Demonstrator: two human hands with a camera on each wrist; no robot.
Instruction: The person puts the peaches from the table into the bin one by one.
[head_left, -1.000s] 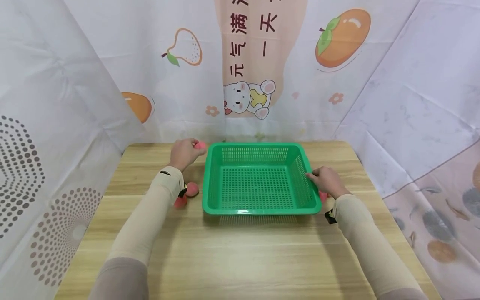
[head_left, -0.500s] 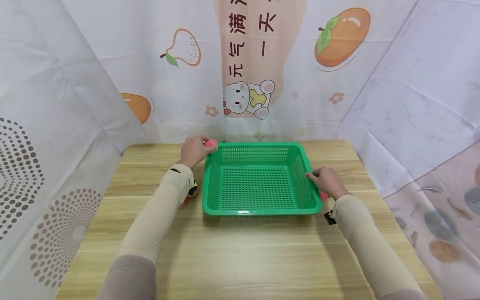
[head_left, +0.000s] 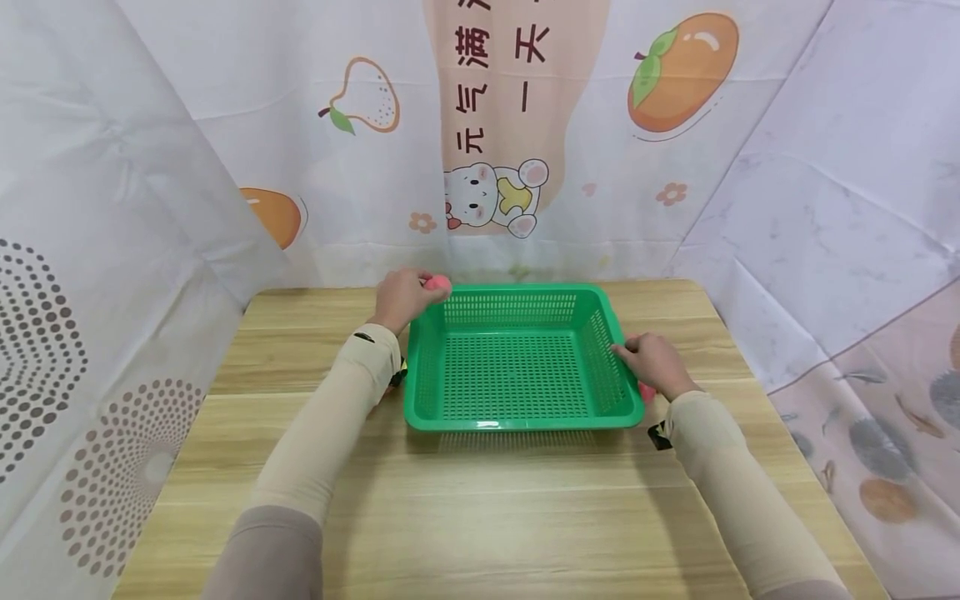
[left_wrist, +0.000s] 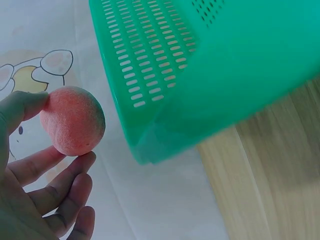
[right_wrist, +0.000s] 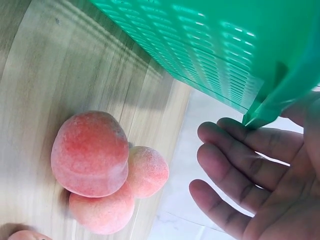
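Note:
A green plastic basket (head_left: 510,375) with slotted walls stands in the middle of the wooden table. At its far left corner my left hand (head_left: 401,297) pinches a pinkish-red peach (left_wrist: 74,121) between thumb and fingers. The peach is level with the rim and just outside the wall in the left wrist view. My right hand (head_left: 657,362) grips the basket's right rim, thumb on the inner side and fingers outside. Beneath that hand, several peaches (right_wrist: 90,154) lie bunched on the table, mostly hidden in the head view.
Bare wooden table (head_left: 480,508) stretches in front of the basket. Behind and at both sides hang printed white cloths (head_left: 360,208). My left forearm mostly covers the spot left of the basket where peaches lay.
My left hand has moved right with the peach, from left of the basket to its far left corner. The right hand and basket have stayed in place.

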